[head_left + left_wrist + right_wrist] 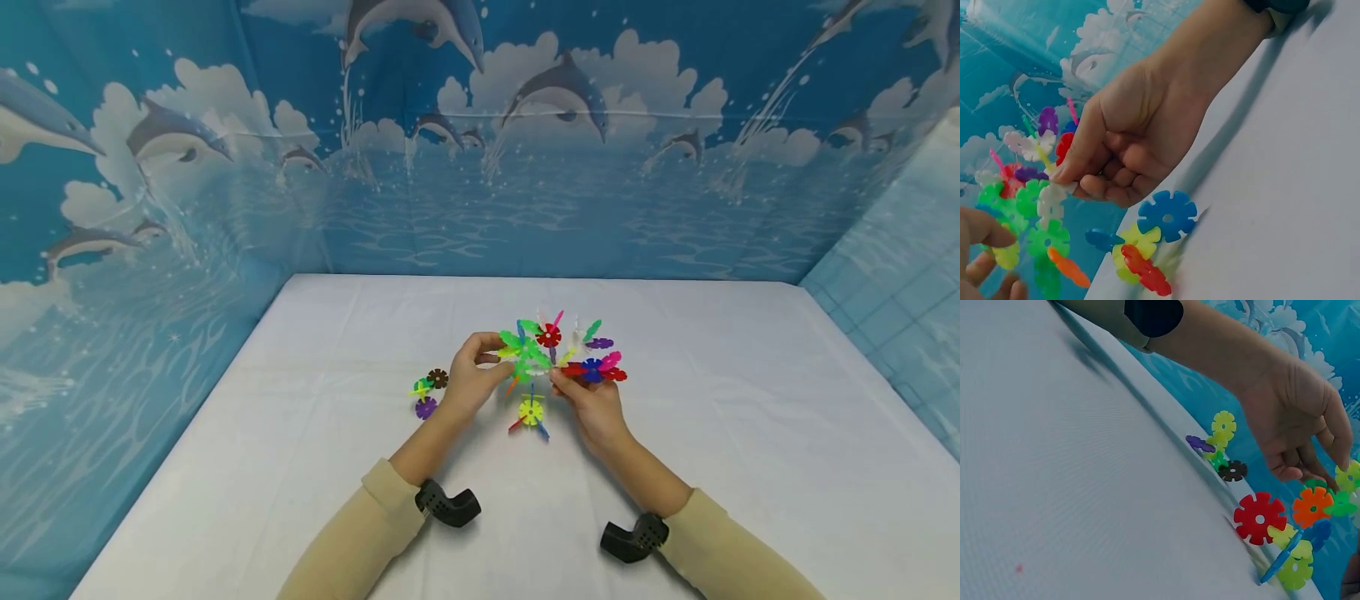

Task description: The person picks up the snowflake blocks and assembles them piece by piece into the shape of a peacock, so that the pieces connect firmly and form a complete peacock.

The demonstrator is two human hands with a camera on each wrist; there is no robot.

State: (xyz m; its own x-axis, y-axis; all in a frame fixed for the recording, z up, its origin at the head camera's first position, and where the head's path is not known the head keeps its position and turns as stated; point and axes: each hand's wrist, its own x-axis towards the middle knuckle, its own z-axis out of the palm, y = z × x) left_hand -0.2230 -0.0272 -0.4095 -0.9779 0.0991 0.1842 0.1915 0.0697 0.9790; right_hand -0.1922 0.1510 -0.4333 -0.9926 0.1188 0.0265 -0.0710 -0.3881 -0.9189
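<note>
A linked cluster of colourful plastic snowflake discs (525,354) is held up over the table between my two hands. My right hand (596,408) pinches a white snowflake disc (1052,203) of it between thumb and fingertip, the other fingers curled in. From the left, my left hand (474,379) holds the green and yellow part, its thumb and fingers about a yellow disc (1007,255). Red, blue, pink and purple discs stick out around the right side. Below the hands stands a smaller piece with a yellow disc (531,412) and red and blue discs for legs.
Left of the left forearm lies another small joined piece with a brown disc (438,378) and a purple disc (426,407). A white cloth covers the table (337,333). Dolphin-printed curtains (525,208) hang behind and at the sides. Both wrists wear black camera mounts (448,503).
</note>
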